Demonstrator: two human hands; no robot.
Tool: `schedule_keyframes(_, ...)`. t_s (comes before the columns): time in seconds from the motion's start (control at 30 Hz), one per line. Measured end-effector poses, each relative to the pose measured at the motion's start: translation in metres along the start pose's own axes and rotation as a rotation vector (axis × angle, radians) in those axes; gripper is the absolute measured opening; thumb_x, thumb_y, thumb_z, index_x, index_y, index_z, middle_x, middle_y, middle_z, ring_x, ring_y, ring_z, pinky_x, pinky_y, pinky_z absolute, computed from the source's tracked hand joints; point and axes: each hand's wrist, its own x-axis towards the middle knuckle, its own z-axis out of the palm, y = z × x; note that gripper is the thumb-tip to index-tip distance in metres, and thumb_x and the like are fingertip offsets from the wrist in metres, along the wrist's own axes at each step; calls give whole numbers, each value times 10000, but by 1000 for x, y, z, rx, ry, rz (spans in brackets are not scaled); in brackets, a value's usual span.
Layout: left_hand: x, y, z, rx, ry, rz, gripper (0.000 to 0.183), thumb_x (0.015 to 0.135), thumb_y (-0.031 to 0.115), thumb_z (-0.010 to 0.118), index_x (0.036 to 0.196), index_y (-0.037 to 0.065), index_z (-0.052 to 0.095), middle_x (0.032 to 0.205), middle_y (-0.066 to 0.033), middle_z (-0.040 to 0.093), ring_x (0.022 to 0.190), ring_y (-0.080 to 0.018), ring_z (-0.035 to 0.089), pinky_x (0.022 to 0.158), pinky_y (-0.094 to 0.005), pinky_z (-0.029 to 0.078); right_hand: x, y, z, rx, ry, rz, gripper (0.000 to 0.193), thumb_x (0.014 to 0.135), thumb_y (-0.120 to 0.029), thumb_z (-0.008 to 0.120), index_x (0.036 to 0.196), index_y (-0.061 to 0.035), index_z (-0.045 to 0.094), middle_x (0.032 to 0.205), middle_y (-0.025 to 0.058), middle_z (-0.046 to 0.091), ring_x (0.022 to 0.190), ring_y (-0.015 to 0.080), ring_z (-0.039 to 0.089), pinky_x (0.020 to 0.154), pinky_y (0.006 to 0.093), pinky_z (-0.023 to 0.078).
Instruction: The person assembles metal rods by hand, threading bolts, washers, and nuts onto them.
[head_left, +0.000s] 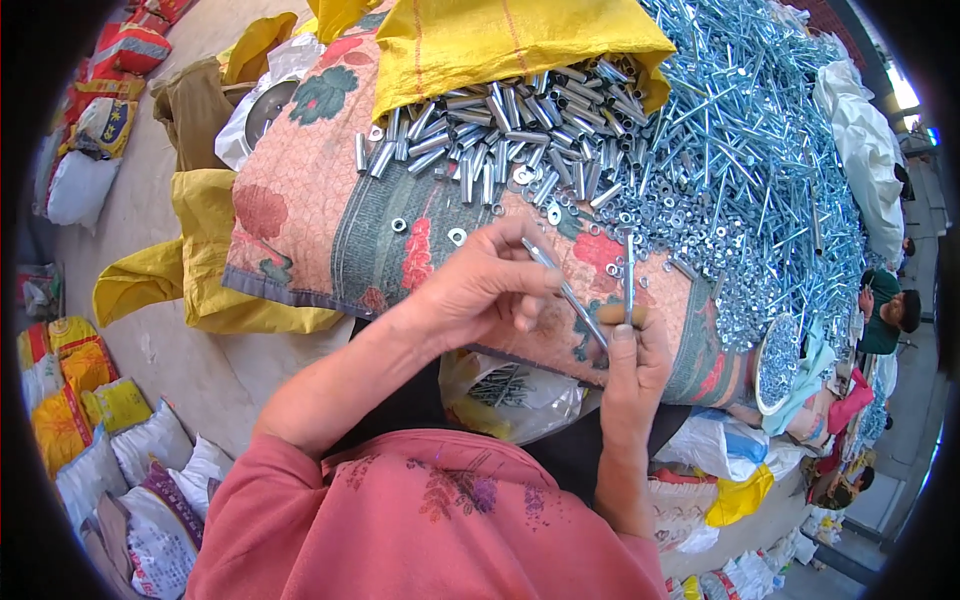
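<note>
Your left hand (480, 285) pinches the upper end of a long thin bolt (568, 295) between thumb and fingertips, the fingers pressed together around it. The bolt's long axis runs on a slant, from the upper left at your left fingers down and to the right, toward your right hand (630, 360). Your right hand sits just below and to the right of that lower end, and is the nearer of the two to it. It holds a second metal rod (629, 280) upright, its axis running near to far, pinned between thumb and the curled fingers. The two pieces lie close together, the slanted one ending just left of the upright one; you cannot tell from this view whether they touch.

Both hands work over a floral cloth (300, 220) spread in front of you. On its far part lies a heap of short metal sleeves (500, 140), spilling from a yellow sack (500, 40), with loose washers (457, 236) scattered on the cloth nearer your left hand. To the far right spreads a large pile of long bolts and nuts (750, 170). A clear plastic bag (510, 395) with more hardware rests near you, below your hands.
</note>
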Motion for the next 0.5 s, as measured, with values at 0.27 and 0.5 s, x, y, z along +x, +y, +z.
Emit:
schedule_keyframes(0.27, 7, -12, 28, 62, 115, -65, 168, 825, 130, 533, 927, 18, 460, 812, -139, 592, 505, -190, 590, 465, -298, 530, 27, 10, 17, 171, 294, -335, 205, 931, -154, 401, 1010, 5, 504, 926, 92, 547, 836, 148, 515, 779, 292, 410)
schedule_keyframes(0.5, 63, 24, -1, 1851, 465, 543, 217, 827, 200, 538, 843, -1, 457, 609, -180, 568, 545, -316, 579, 530, -404, 480, 26, 13, 2, 376, 207, -238, 163, 892, -108, 536, 989, 18, 573, 876, 71, 600, 750, 107, 540, 670, 214, 433)
